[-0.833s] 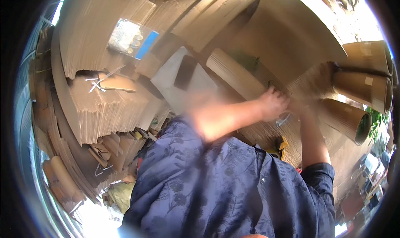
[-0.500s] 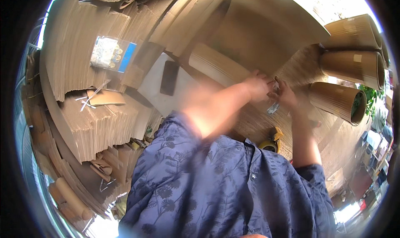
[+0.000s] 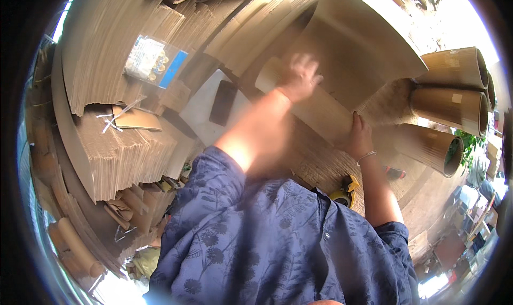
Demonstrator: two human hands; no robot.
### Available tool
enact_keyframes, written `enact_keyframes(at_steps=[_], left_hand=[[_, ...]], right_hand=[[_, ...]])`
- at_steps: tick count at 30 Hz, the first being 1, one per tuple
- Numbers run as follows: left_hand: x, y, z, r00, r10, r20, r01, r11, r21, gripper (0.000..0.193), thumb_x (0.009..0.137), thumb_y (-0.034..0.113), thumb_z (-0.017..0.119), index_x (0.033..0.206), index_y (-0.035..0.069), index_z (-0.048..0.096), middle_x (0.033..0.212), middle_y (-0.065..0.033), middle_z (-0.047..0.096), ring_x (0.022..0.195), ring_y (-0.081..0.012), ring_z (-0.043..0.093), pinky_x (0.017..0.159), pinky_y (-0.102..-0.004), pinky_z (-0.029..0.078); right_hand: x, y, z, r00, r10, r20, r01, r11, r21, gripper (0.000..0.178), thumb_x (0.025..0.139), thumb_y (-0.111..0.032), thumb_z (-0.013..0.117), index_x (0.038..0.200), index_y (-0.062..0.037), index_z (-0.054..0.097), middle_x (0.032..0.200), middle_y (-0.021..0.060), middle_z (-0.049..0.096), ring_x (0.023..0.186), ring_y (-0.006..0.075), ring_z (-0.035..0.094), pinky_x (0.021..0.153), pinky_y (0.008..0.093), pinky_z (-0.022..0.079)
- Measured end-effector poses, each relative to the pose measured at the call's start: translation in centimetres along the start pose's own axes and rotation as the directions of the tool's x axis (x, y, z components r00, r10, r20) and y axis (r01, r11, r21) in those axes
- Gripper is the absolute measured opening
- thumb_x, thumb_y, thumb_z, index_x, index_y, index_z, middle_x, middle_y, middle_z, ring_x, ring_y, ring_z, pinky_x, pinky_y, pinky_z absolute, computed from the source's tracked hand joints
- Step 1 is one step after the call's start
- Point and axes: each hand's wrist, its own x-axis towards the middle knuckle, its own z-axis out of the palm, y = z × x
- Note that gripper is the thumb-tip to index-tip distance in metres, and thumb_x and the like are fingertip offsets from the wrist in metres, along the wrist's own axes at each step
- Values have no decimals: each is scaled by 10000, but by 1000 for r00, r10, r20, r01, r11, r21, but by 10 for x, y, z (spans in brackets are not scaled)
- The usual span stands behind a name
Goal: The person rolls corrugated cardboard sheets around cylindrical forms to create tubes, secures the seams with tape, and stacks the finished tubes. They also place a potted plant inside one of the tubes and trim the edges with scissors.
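Observation:
A large brown cardboard sheet lies before me, its near edge curled into a roll. My left hand, blurred, is over the far left part of the roll with its fingers apart. Whether it touches the cardboard I cannot tell. At the roll's right end my right hand is closed on the cardboard edge, its thumb mostly hidden. Close to my body, below the right hand, is a yellow tape dispenser.
Rolled cardboard tubes lie at the right. Tall stacks of cardboard fill the left. A dark phone-like slab rests on a white panel. A small dark-and-red handled object lies right of my right forearm.
My hands were together around a small shiny, clear piece; they have parted. The left moved far and left over the roll, the right went to its right end. The shiny piece no longer shows.

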Motion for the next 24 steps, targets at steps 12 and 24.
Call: enact_keyframes(at_steps=[12,24], left_hand=[[43,1,11,825,17,565,-72,995,75,522,947,410,612,1393,141,572,1505,-100,478,1445,-309,354,1201,-501,236],[23,133,44,485,255,836,-297,948,-117,1133,633,459,882,1520,47,310,1556,-184,359,1465,-349,306,1205,-475,260]], right_hand=[[40,49,-7,989,-38,144,18,991,135,1186,515,-385,951,1490,-27,378,1444,255,470,1353,410,440,1105,445,412],[64,70,-16,984,-102,147,22,885,465,969,581,-327,934,1387,-10,501,1353,211,586,1219,374,586,987,443,508]])
